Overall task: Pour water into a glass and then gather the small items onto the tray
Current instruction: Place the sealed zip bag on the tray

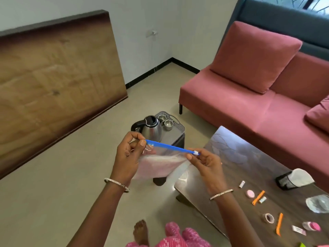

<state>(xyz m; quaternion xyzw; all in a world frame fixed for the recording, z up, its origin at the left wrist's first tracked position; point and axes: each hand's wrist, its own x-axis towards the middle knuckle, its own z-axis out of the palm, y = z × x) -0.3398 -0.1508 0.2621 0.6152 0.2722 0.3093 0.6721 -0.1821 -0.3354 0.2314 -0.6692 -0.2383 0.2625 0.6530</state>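
I hold a clear zip pouch (160,165) with a blue zipper strip in front of me, above the floor. My left hand (129,154) pinches the strip's left end. My right hand (204,163) pinches the white slider at its right end. Beyond the pouch, a steel kettle (152,128) and two small steel cups (168,123) stand on a grey tray (175,135) on a low stool. Small items lie on the dark table (240,157) at right: a small white tube (241,184), a pink disc (250,193), an orange clip (258,197), a tape roll (269,218) and a pink-lidded jar (311,226).
A red sofa (249,104) with cushions stands behind the table. A wooden board (53,82) leans on the wall at left. A black mesh holder (292,179) and crumpled clear plastic (318,203) lie on the table. My bare foot (140,232) is on the tiled floor.
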